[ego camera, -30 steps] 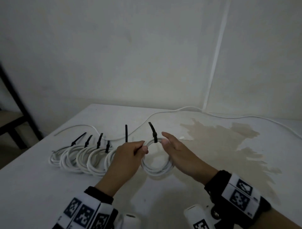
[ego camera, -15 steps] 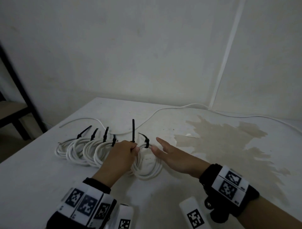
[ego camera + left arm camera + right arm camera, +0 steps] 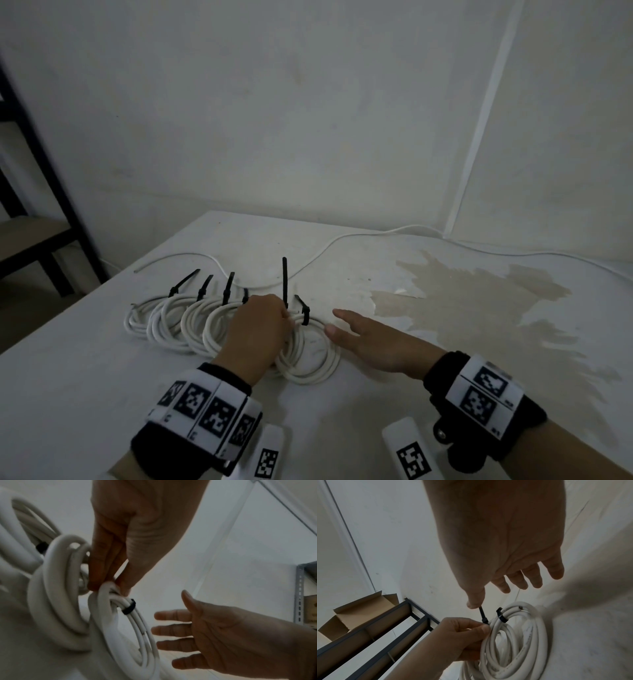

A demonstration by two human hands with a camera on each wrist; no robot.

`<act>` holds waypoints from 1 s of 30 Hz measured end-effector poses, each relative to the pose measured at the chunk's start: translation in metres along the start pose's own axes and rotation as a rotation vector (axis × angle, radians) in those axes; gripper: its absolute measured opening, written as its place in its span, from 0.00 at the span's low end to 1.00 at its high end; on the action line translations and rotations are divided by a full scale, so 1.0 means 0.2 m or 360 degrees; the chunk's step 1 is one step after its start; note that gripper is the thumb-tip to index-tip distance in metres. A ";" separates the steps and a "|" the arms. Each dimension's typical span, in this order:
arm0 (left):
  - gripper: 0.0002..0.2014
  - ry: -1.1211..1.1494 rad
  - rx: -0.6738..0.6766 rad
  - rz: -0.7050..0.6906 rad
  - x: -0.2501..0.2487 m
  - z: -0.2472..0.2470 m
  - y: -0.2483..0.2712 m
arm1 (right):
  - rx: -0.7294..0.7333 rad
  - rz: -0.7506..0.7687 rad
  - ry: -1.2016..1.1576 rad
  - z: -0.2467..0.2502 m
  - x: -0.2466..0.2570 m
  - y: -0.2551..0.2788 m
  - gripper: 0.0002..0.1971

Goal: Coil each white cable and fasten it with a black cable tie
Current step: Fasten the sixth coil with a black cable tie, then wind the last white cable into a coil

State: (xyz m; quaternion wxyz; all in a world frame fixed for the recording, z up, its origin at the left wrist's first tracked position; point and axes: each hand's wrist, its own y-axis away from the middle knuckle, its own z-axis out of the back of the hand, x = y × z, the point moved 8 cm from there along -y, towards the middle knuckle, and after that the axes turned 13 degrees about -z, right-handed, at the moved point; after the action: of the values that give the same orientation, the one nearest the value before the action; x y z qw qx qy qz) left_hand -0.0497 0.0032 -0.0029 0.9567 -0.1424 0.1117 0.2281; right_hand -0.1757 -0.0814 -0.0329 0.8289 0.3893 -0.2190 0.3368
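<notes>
**Cable coils on white table, two hands at the newest coil**

Surface: we are looking down at a white table (image 3: 102,394) carrying a broad tan stain (image 3: 479,308) on its right half. A loose white cable (image 3: 342,240) is trailing along the far edge, below a plain white wall (image 3: 274,102). A dark metal shelf frame (image 3: 41,171) is standing at the left, and the right wrist view is showing an open cardboard box (image 3: 359,609) on it.

Stock: four tied coils (image 3: 178,322) are lying in an overlapping row left of centre, each with a black tie tail sticking up.

Grip: our left hand (image 3: 255,335) is pinching the top of the nearest white coil (image 3: 308,359) between thumb and fingertips, just beside its black cable tie (image 3: 304,313); a second tie tail (image 3: 284,281) is standing upright at the knuckles. This coil is resting on the table against the row.

Our right hand (image 3: 373,342) is holding nothing, fingers straight and spread, hovering just right of the coil.
</notes>
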 end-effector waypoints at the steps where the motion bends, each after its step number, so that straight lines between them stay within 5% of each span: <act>1: 0.13 0.0027 -0.0047 -0.0006 -0.01 0.03 0.00 | -0.0007 -0.0008 0.0001 0.01 -0.01 0.00 0.34; 8: 0.10 0.0043 -0.0285 -0.0003 0.00 0.28 -0.01 | -0.0085 -0.0016 -0.0011 0.10 -0.06 0.00 0.31; 21: 0.12 -0.0151 -0.0280 -0.0007 0.14 0.42 -0.12 | -0.0487 0.0172 0.0551 0.38 0.15 -0.23 0.25; 30: 0.15 -0.0222 -0.0005 -0.0020 0.31 0.28 -0.23 | -0.0467 0.0259 0.1049 0.31 0.36 -0.57 0.20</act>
State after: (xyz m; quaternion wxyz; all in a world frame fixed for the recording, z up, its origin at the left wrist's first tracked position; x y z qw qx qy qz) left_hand 0.0336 0.0065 0.0426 0.9633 -0.1282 0.0435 0.2318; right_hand -0.0496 -0.1556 -0.0077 0.8725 0.1184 -0.0164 0.4738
